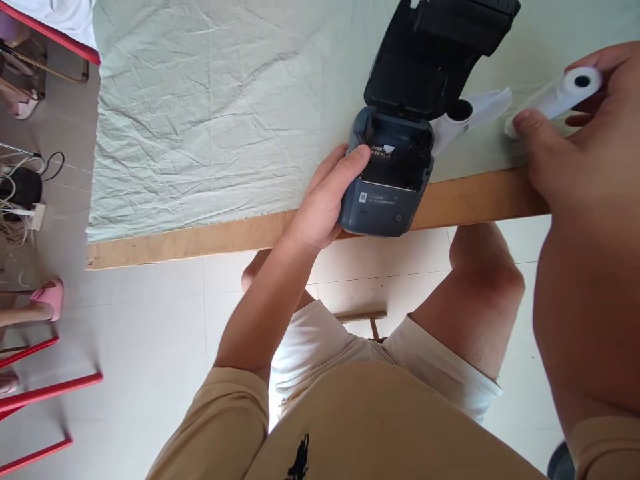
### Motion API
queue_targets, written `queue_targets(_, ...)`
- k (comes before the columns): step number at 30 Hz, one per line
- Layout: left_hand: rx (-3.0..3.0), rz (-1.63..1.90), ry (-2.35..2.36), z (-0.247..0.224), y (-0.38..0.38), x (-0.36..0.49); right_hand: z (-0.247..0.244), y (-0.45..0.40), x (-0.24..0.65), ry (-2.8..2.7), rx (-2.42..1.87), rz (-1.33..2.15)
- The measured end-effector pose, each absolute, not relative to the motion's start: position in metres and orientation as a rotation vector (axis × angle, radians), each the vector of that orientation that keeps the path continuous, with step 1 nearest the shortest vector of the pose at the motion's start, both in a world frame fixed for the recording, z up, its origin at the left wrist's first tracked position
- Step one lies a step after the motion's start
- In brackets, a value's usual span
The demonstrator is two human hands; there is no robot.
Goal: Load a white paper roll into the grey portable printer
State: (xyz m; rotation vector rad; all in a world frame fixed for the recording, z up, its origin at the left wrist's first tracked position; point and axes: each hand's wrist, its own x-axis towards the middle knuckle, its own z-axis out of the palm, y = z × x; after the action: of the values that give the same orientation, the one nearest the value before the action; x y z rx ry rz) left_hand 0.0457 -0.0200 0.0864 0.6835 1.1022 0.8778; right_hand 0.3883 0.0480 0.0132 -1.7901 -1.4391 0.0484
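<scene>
A dark label printer (380,207) rests at the front edge of the table, its black lid (413,73) swung up. The bay inside shows a small printed sticker and no roll. My left hand (333,190) grips the printer's left side, thumb over the rim of the bay. At the right, my right hand (585,127) is closed around a white paper roll (560,93) with a dark core hole, held just above the cloth. Another paper roll (453,127) lies against the printer's right side, with a loose strip of paper trailing to the right.
A wrinkled pale green cloth (210,120) covers the table, whose wooden edge (200,240) runs along the front. Red stool legs (55,393), a pink slipper (50,300) on another person's foot and tangled cables (17,200) are on the left floor.
</scene>
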Motion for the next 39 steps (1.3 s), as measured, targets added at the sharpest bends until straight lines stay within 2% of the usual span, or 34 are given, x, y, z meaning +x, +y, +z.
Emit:
queue_targets(2, 0.717, 0.912, 1.066, 0.083, -0.021, 0.048, 0.016, 0.045, 0.384, -1.366, -1.986, 0.028)
queue_targets(4, 0.751, 0.937, 1.037, 0.078, -0.02, 0.049, 0.017, 0.04, 0.39, -1.502, -1.991, 0.073)
queue_targets(8, 0.815, 0.942, 0.966, 0.064, -0.013, 0.045, 0.017, 0.026, 0.396, -1.795, -1.465, -0.17)
queue_targets(11, 0.821, 0.939, 0.906, 0.056, -0.009, 0.041, 0.018, 0.016, 0.362, -1.84, -1.199, -0.155)
queue_targets(16, 0.802, 0.996, 0.873, 0.056, -0.01, 0.041, 0.023, 0.02, 0.3, -1.939, -1.431, 0.016)
queue_targets(20, 0.787, 0.979, 0.891, 0.057, -0.012, 0.041, 0.019, 0.037, 0.296, -1.826, -1.568, 0.138)
queue_targets(34, 0.753, 0.908, 0.933, 0.072, -0.016, 0.044, 0.028, 0.027, 0.292, -1.787, -1.466, 0.235)
queue_targets(39, 0.746, 0.995, 0.976, 0.077, -0.019, 0.05, 0.027, 0.03, 0.295, -1.771, -1.472, 0.3)
